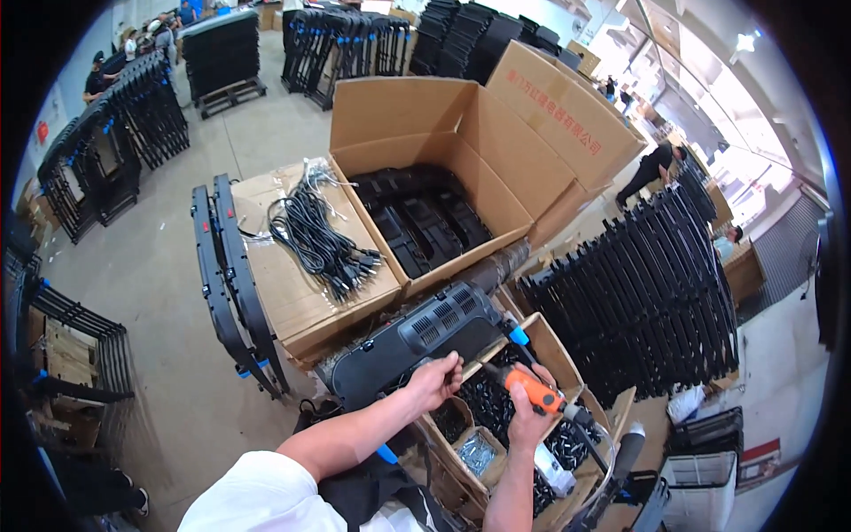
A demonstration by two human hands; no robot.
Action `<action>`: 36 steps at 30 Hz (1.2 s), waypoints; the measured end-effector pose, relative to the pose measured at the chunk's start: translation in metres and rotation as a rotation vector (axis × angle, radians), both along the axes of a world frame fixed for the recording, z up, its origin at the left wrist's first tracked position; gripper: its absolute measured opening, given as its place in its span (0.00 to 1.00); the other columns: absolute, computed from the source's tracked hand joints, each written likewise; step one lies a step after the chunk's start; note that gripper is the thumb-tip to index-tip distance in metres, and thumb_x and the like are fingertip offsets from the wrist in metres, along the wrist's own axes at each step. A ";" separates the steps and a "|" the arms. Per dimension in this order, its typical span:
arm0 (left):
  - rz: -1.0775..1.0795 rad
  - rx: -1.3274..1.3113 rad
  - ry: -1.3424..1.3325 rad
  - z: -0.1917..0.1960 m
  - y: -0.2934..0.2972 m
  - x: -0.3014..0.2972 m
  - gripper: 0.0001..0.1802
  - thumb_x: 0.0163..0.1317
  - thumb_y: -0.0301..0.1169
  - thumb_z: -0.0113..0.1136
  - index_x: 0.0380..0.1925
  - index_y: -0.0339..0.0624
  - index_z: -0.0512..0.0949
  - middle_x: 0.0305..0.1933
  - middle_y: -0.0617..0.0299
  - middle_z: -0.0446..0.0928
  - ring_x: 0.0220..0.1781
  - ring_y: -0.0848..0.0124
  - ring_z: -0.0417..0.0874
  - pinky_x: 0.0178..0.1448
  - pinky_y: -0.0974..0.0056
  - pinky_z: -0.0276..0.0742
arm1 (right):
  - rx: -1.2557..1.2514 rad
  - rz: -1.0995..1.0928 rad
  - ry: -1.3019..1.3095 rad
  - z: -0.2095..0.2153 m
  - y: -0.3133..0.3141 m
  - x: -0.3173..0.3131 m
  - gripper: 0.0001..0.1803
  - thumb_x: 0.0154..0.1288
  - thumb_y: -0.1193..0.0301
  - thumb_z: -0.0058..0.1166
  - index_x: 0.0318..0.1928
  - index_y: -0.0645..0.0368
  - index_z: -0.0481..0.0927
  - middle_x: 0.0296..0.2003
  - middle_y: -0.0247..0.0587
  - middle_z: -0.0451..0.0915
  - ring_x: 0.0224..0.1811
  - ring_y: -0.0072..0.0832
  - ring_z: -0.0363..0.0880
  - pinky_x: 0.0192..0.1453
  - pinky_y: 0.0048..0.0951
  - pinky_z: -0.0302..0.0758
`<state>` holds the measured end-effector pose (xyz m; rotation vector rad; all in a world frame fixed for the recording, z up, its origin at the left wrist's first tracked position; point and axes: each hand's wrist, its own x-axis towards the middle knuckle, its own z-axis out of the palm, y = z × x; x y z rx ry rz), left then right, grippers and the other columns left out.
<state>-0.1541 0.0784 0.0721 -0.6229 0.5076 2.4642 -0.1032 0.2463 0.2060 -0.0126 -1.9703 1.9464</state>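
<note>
My left hand (436,379) rests its closed fingers on the edge of a black vented plastic housing (417,340) that lies tilted in front of me. My right hand (530,415) grips an orange powered screwdriver (534,391), its tip pointing toward the housing's near edge beside the left hand. A hose and cable run from the tool's rear end down to the right. Under both hands sits a divided cardboard box (554,346) with black parts and a compartment of silver screws (477,452).
A large open carton (403,115) holds black panels. A bundle of black power cords (319,235) lies on a flat carton on the left. Rows of black frames (643,297) stand on the right and far left. A person (654,168) bends over at upper right.
</note>
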 end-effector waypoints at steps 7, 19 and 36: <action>0.089 0.169 -0.071 0.008 -0.028 -0.048 0.14 0.79 0.42 0.54 0.44 0.43 0.80 0.31 0.68 0.79 0.30 0.74 0.81 0.34 0.68 0.83 | 0.016 0.056 -0.080 -0.002 -0.056 -0.047 0.29 0.62 0.78 0.68 0.62 0.67 0.72 0.55 0.53 0.84 0.57 0.35 0.83 0.68 0.38 0.77; 0.043 0.260 -0.071 -0.004 -0.063 -0.081 0.13 0.79 0.40 0.56 0.48 0.44 0.80 0.32 0.71 0.77 0.34 0.76 0.79 0.39 0.70 0.81 | 0.021 0.064 -0.151 -0.010 -0.087 -0.092 0.28 0.62 0.78 0.67 0.61 0.67 0.73 0.54 0.55 0.84 0.57 0.36 0.84 0.67 0.39 0.77; 0.078 0.223 -0.226 0.002 -0.050 -0.120 0.15 0.79 0.45 0.54 0.45 0.47 0.82 0.27 0.73 0.73 0.29 0.76 0.75 0.32 0.69 0.76 | 0.152 0.199 -0.166 0.002 -0.096 -0.136 0.29 0.63 0.80 0.67 0.63 0.67 0.73 0.56 0.52 0.83 0.57 0.32 0.83 0.67 0.35 0.77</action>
